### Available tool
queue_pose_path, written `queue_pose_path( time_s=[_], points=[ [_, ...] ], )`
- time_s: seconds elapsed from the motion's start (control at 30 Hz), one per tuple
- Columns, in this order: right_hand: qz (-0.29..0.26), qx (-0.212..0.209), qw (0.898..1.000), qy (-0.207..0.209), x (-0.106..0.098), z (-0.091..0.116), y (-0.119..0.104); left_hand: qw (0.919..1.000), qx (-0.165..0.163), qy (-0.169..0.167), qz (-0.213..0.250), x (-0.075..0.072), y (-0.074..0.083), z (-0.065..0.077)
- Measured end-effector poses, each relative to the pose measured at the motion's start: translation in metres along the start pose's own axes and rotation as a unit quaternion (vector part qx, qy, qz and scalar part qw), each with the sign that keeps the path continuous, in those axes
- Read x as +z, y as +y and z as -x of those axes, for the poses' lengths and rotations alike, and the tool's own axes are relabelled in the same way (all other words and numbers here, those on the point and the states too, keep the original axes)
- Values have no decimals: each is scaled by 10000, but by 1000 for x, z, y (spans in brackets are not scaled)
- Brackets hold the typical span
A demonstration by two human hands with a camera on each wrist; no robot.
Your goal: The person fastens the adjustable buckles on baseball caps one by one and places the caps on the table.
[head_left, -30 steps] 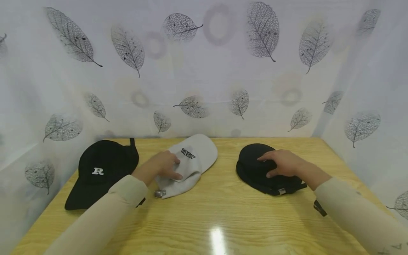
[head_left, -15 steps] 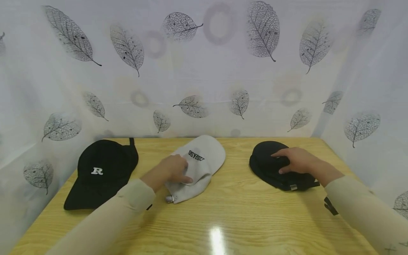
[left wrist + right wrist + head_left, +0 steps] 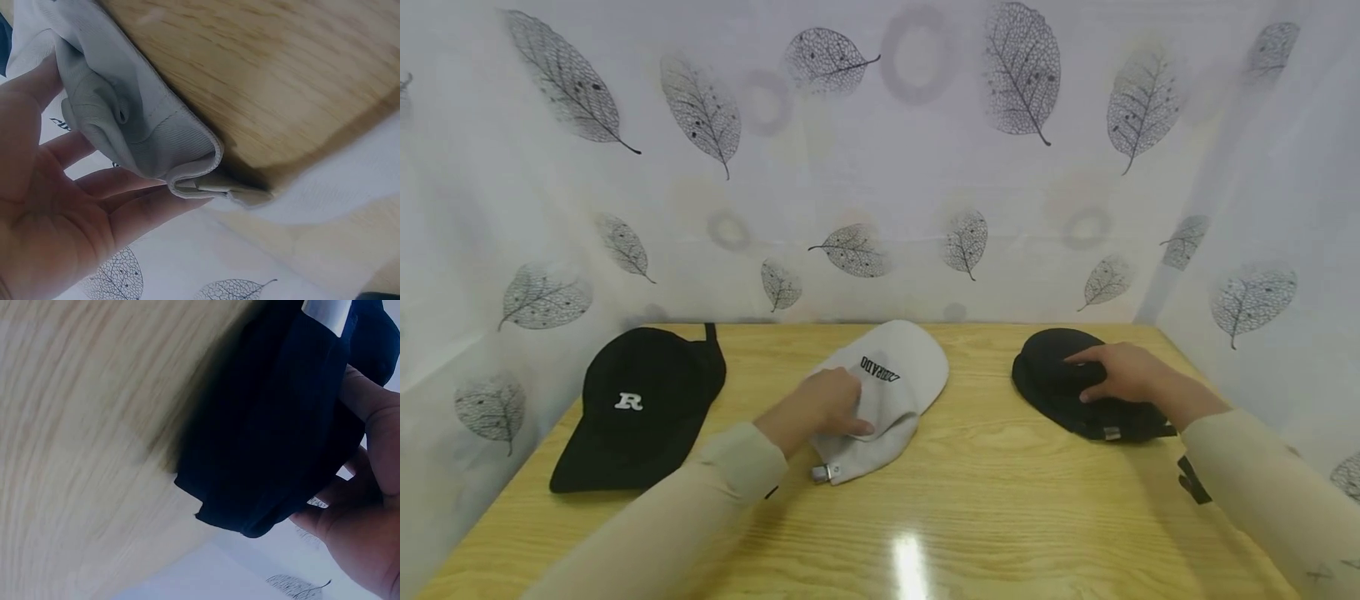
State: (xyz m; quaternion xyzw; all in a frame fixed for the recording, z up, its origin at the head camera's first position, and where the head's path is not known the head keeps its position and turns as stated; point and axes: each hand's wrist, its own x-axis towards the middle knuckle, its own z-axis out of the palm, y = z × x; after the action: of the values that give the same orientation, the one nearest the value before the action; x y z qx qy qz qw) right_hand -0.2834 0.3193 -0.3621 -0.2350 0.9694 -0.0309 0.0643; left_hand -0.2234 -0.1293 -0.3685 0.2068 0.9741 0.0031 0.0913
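Observation:
My left hand (image 3: 827,404) lies over the left side of a white baseball cap (image 3: 910,358) with dark lettering on its front. In the left wrist view, its thumb and fingers (image 3: 147,212) pinch the cap's folded cloth. A metal buckle (image 3: 822,473) sits on the strap at the near end. My right hand (image 3: 1123,375) grips a black cap (image 3: 1048,358) on the right, thumb on the near side of the crown, fingers over the top. The right wrist view shows the black cap's underside and a shiny metal clasp (image 3: 328,312). Both caps rest on the table.
A second black cap (image 3: 655,375) with a white letter R lies at the left of the wooden table (image 3: 985,508). Behind and at both sides hangs a pale curtain (image 3: 917,183) printed with leaves.
Both hands have slid their caps to the right across the table, the white one turning slightly. The black cap with the R has stayed in place.

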Motion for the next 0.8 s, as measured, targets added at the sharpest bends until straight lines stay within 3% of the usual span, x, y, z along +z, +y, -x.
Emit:
queue_pose_path(
  time_s=[0.3,0.8],
  points=[
    [-71,271,9996,45,-2,6,17,9997,-18,25,-222,2,7,-3],
    [-38,556,9984,4,-2,11,44,9998,-79,56,-200,2,21,-8]
  ],
)
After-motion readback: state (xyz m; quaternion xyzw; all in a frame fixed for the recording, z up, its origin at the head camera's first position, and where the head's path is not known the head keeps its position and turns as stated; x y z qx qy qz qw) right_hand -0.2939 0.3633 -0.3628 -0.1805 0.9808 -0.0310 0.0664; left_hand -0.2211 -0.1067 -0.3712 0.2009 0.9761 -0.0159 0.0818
